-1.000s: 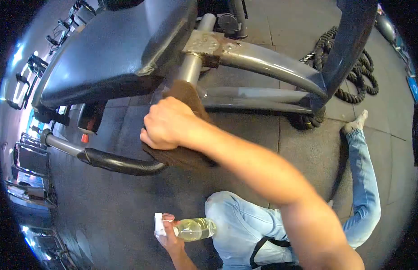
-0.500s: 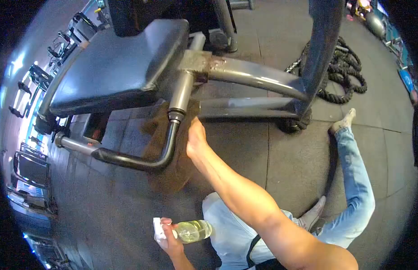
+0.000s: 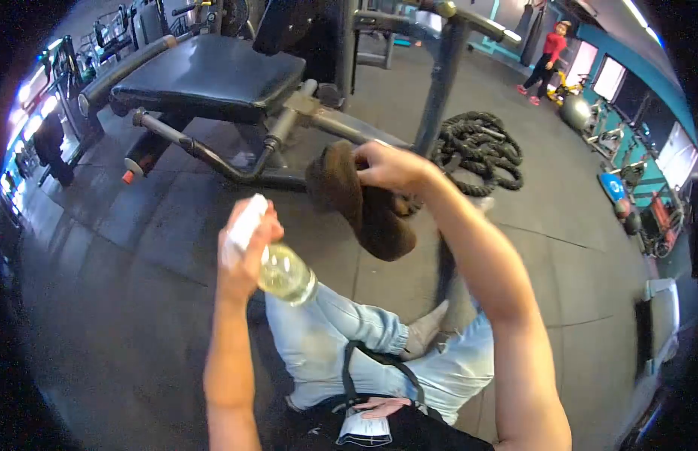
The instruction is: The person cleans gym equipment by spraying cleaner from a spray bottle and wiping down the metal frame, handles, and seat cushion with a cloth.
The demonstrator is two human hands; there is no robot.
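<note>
My left hand (image 3: pixel 242 244) is closed around the white head of a clear spray bottle (image 3: pixel 287 276) holding pale yellow liquid. The bottle tilts, its base down toward my knee. In my right hand (image 3: pixel 386 167), a dark brown cloth (image 3: pixel 364 203) hangs folded over, pinched near its top edge. Both hands are in front of the exercise machine, whose black padded seat (image 3: pixel 210 71) and grey metal frame (image 3: pixel 349 124) lie beyond them. The cloth hides part of the lower frame.
A coiled black battle rope (image 3: pixel 480 154) lies on the rubber floor behind the machine. Far back at the right, a person in a red top (image 3: pixel 550 56) stands near a silver exercise ball (image 3: pixel 578 113). My legs (image 3: pixel 326 319) are bent on the floor beneath my hands.
My right hand has drawn the cloth back from the machine's frame and up. My left hand has raised the spray bottle from low beside my knee. The view has tilted up.
</note>
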